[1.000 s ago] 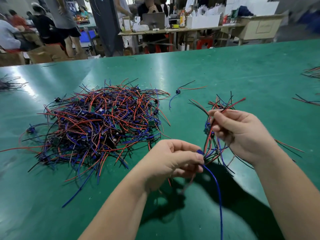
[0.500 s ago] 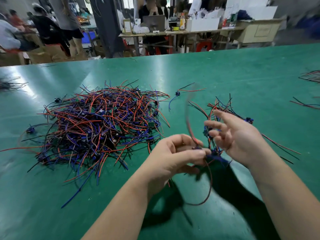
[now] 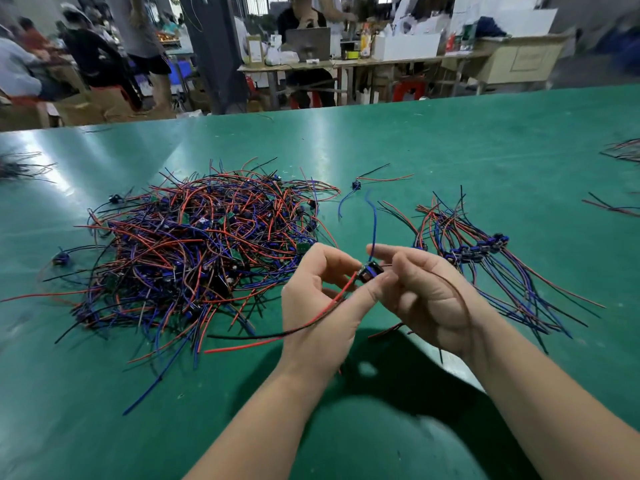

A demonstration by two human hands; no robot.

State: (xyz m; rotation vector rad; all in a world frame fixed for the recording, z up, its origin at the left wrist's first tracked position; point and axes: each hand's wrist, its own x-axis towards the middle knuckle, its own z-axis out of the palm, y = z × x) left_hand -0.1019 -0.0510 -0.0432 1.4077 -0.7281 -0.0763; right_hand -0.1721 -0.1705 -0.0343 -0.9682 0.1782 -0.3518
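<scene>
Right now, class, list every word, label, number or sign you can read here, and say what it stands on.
None can be read.
Wired part pinched by the left hand and right hand: no print shows.
Brown box label: too blurred.
Bottle label: too small.
Cabinet panel: blurred.

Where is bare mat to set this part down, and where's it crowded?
Free: the wide strip of green table beyond the tangled pile and the aligned bundle, up to the far edge; also the near-left corner, in front of the pile. Crowded: the lane between pile and bundle: a lone wired piece, plus left hand and right hand pinching the wired part.
</scene>
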